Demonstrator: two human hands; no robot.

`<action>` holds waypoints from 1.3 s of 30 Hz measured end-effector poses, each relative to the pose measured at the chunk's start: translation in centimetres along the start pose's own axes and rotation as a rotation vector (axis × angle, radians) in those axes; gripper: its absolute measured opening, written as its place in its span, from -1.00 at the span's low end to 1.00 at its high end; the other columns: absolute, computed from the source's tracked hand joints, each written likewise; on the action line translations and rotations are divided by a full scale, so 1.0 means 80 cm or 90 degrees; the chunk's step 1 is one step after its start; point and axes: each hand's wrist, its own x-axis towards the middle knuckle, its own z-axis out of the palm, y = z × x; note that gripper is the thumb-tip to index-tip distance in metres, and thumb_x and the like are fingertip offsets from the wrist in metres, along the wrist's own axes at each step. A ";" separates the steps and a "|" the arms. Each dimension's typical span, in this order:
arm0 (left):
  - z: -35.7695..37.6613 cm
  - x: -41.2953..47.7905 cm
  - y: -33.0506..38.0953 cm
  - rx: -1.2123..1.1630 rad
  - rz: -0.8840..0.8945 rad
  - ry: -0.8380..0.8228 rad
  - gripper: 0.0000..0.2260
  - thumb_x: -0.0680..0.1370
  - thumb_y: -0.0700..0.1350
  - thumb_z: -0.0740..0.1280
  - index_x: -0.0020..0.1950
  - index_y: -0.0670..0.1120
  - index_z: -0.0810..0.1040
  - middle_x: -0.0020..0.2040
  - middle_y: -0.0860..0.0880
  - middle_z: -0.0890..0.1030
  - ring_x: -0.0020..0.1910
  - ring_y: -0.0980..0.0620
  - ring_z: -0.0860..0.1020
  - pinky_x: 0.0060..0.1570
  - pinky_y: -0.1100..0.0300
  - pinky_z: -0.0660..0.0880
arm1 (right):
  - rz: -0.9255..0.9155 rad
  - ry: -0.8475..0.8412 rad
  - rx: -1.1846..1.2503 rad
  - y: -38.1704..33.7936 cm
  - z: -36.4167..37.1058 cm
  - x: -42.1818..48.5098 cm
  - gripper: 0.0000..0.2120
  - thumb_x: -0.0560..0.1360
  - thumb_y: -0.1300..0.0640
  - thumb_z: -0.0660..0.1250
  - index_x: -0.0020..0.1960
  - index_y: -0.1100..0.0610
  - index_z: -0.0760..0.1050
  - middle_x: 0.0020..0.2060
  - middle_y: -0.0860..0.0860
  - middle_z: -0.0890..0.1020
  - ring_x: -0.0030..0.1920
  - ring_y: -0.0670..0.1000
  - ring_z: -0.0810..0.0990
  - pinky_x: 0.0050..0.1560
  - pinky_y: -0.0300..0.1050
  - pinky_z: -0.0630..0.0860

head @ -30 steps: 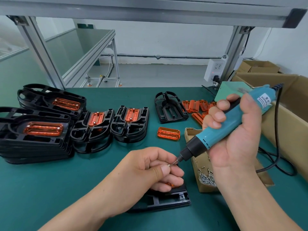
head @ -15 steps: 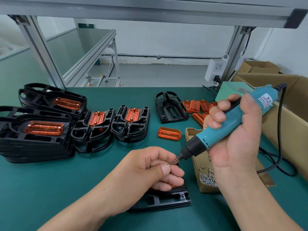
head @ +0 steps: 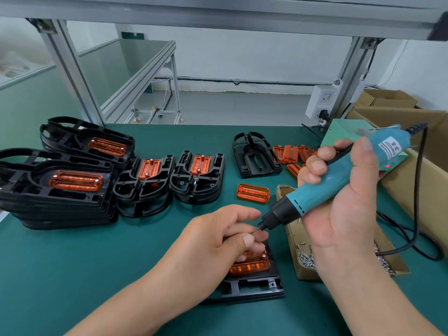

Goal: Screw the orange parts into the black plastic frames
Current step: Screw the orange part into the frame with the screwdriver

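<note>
A black plastic frame (head: 252, 286) lies at the front of the green mat with an orange part (head: 249, 266) seated in it; one screw head shows at the part's right end. My left hand (head: 218, 241) rests over the frame and pinches a small screw at the driver's bit. My right hand (head: 344, 202) grips a teal electric screwdriver (head: 315, 190), tilted with its tip down-left at my left fingertips. A loose orange part (head: 253, 193) lies behind. An empty black frame (head: 254, 156) sits further back.
Stacks of assembled frames (head: 60, 185) with orange inserts fill the left side. A pile of orange parts (head: 291, 154) lies at the back right. A cardboard box of screws (head: 305, 258) stands by my right wrist, with larger cartons (head: 424, 166) and the driver's cable (head: 417, 214) to the right.
My left hand has shifted slightly back, uncovering the orange part in the frame. The screwdriver tip stays at my left fingertips.
</note>
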 end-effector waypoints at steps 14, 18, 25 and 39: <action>-0.073 0.001 0.004 0.476 -0.053 -0.076 -0.67 0.56 0.22 0.39 0.32 0.34 0.49 0.15 0.29 0.47 0.27 0.30 0.38 0.32 0.11 0.43 | 0.030 -0.102 -0.103 0.024 0.008 -0.012 -0.84 0.71 0.00 0.25 0.00 0.04 0.49 -0.21 -0.01 0.57 -0.34 -0.04 0.52 -0.34 -0.21 0.46; -0.072 0.001 0.002 0.471 -0.055 -0.087 -0.58 0.52 0.20 0.44 0.36 0.35 0.45 0.15 0.28 0.44 0.25 0.30 0.39 0.30 0.12 0.44 | 0.039 -0.124 -0.119 0.031 0.012 -0.017 -0.84 0.70 0.04 0.20 0.00 0.07 0.47 -0.23 0.02 0.57 -0.38 -0.02 0.51 -0.37 -0.20 0.45; -0.069 0.004 -0.001 0.476 -0.044 -0.076 -0.58 0.52 0.15 0.47 0.35 0.32 0.47 0.12 0.27 0.48 0.20 0.36 0.38 0.26 0.17 0.43 | 0.036 -0.153 -0.149 0.033 0.015 -0.020 -0.83 0.69 0.07 0.18 -0.02 0.07 0.48 -0.25 0.04 0.58 -0.42 0.00 0.51 -0.40 -0.18 0.44; -0.063 0.003 0.008 0.448 -0.039 -0.058 -0.69 0.48 0.06 0.52 0.17 0.21 0.53 0.04 0.18 0.59 0.07 0.20 0.55 0.12 0.01 0.56 | 0.071 -0.513 -0.221 0.045 0.055 -0.024 -0.81 0.64 -0.02 0.44 0.10 0.08 0.55 -0.26 0.26 0.56 -0.41 0.15 0.54 -0.30 -0.08 0.53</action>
